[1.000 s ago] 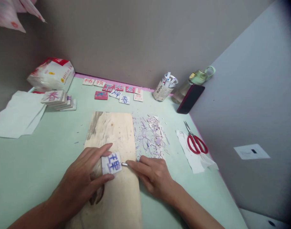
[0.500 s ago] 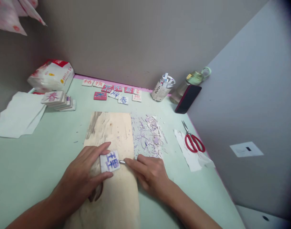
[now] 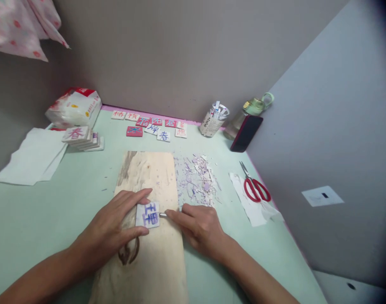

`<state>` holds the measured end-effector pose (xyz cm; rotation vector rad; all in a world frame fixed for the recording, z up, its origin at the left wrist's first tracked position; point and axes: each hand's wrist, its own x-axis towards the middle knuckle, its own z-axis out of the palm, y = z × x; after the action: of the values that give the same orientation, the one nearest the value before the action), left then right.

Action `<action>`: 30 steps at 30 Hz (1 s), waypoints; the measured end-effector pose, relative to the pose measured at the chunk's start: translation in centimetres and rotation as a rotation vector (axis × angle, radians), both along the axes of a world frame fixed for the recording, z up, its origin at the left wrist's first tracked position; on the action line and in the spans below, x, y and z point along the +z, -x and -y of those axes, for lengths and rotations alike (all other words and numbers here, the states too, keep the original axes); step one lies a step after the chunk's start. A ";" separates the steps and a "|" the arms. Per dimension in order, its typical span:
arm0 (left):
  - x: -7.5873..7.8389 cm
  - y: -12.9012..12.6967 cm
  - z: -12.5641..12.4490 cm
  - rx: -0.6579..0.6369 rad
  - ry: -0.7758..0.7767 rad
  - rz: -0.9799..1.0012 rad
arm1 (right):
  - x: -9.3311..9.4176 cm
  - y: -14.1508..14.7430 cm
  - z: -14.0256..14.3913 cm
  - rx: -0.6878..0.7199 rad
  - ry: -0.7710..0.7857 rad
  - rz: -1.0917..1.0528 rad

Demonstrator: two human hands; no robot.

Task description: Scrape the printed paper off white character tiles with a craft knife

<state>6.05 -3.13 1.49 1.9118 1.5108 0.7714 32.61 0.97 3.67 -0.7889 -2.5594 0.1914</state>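
The left hand [image 3: 112, 230] is pinching the small tile [image 3: 147, 215]; the right hand's [image 3: 201, 228] grip is holding a metal tool [image 3: 163, 215], touching the tile's 3 o'clock edge.

I am seeing one wooden board [image 3: 148, 177], one small block [image 3: 147, 215] on it, and one metal tool [image 3: 163, 215]. I am counting nine lettered blocks [image 3: 151, 126] lying along the wall, one stack of blocks [image 3: 82, 138], one pair of scissors [image 3: 256, 188], one jar [image 3: 213, 120], one bottle [image 3: 247, 113] and one phone [image 3: 246, 133].
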 end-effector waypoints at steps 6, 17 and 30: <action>-0.1 -0.1 0.1 -0.014 0.011 0.007 | 0.1 -0.4 0.0 -0.003 0.085 -0.018; 0.0 0.3 -0.2 -0.046 0.028 -0.045 | -0.4 0.0 0.4 -0.021 0.041 -0.026; 0.3 0.4 -0.2 -0.075 0.035 -0.022 | -0.2 -0.3 -0.1 0.011 0.072 -0.020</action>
<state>5.63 -2.88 1.74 1.9448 1.4472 0.6886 32.88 1.06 3.51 -0.7957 -2.5504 0.2953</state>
